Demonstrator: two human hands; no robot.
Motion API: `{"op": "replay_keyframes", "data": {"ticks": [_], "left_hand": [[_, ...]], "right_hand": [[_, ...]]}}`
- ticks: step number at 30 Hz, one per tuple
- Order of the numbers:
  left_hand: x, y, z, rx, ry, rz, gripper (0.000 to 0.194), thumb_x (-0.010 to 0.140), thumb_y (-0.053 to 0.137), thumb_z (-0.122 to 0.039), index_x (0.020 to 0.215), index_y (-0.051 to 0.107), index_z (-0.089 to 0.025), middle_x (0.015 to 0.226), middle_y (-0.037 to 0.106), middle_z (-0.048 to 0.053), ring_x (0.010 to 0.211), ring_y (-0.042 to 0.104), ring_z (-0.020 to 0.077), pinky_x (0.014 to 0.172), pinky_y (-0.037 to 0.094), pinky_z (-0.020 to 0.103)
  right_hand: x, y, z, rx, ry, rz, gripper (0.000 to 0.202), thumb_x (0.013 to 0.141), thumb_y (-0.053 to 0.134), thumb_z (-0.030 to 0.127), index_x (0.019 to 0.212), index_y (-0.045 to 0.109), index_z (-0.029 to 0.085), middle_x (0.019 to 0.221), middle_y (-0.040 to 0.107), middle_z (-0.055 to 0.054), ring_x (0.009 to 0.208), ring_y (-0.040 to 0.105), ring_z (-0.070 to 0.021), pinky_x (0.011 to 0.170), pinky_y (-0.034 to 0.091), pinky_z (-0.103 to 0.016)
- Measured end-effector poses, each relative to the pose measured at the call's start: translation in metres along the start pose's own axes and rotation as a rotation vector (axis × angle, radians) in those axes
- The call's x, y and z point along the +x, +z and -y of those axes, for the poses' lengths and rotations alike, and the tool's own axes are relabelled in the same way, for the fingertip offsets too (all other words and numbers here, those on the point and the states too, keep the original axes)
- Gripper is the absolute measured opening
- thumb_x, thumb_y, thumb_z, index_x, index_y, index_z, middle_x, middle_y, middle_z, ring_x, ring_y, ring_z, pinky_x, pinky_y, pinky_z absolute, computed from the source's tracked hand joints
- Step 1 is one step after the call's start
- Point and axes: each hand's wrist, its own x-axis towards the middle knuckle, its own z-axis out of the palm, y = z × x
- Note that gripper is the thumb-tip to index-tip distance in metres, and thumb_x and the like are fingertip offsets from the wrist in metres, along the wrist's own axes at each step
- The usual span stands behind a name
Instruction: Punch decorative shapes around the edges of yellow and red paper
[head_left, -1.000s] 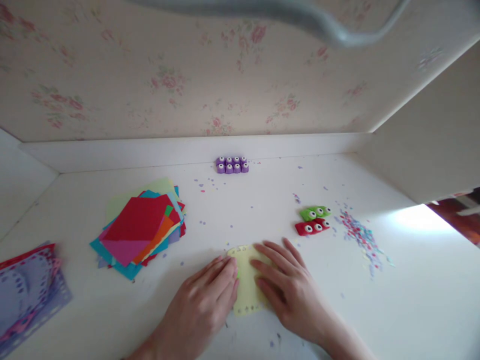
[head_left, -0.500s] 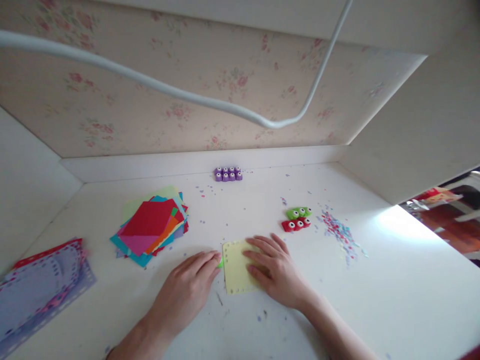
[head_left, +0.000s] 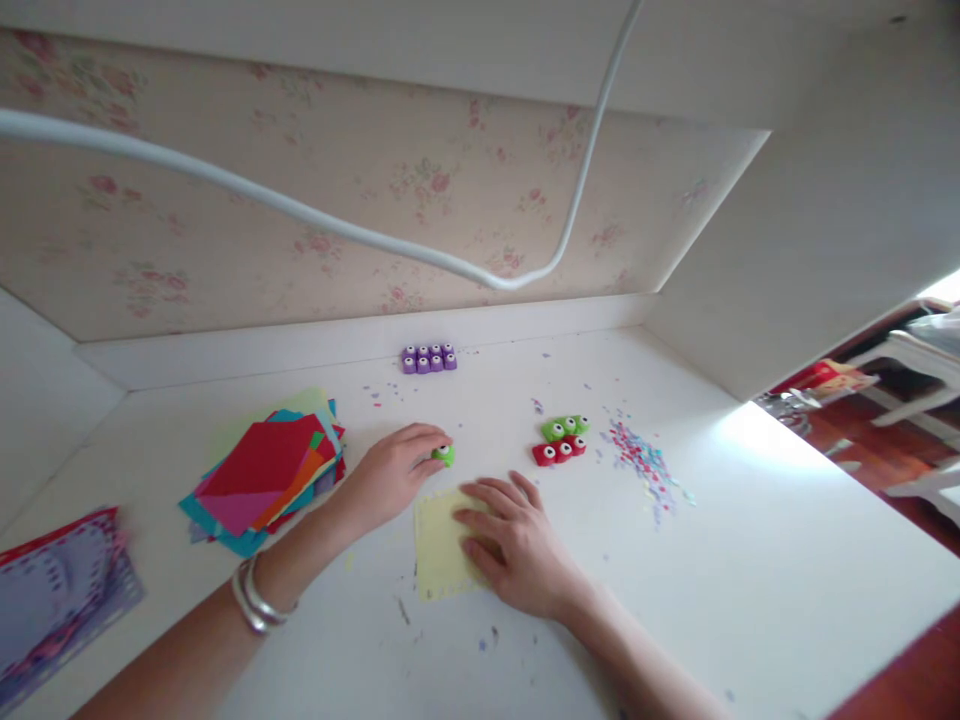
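My left hand [head_left: 397, 472] pinches a small green craft punch [head_left: 444, 455] with a white-and-black dot on top, just beyond the upper edge of a pale yellow paper square [head_left: 435, 550]. Small notches run along the paper's edges. Spread over the right part of that paper lies my right hand [head_left: 514, 540], fingers apart. To the right stand a row of green punches [head_left: 564, 428] and a row of red punches [head_left: 559, 451], side by side. Purple punches [head_left: 429, 359] sit in two rows near the back wall.
A stack of coloured paper [head_left: 262, 455] lies at the left, with punched lilac and red sheets [head_left: 52, 600] at the far left. Paper confetti [head_left: 645, 462] is piled at the right. A white cable [head_left: 315, 220] hangs in front of the wall.
My left hand has moved from the paper's left edge up and away with the green punch, which now shows more fully. My right hand still rests on the paper. The camera view has shifted.
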Motion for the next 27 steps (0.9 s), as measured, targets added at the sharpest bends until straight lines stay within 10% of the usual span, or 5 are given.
{"op": "replay_keyframes", "data": {"ticks": [11,27], "left_hand": [[0.114,0.066,-0.029,0.084,0.247,0.322,0.03,0.092,0.052,-0.016,0.115,0.069,-0.027,0.115,0.068,0.002,0.101,0.065,0.0178,0.089,0.048,0.027],[0.116,0.082,-0.038,0.117,0.182,0.196,0.039,0.092,0.047,-0.014,0.127,0.059,-0.024,0.127,0.064,0.001,0.114,0.06,0.0145,0.099,0.046,0.026]], "right_hand": [[0.0,-0.001,-0.005,0.041,0.01,-0.024,0.026,0.089,0.057,0.031,0.114,0.064,0.031,0.132,0.058,0.0,0.124,0.047,-0.0224,0.113,0.012,-0.049],[0.001,0.0,-0.006,0.076,0.017,-0.045,0.025,0.087,0.061,0.031,0.112,0.066,0.03,0.13,0.059,0.0,0.122,0.048,-0.0215,0.113,0.012,-0.047]]}}
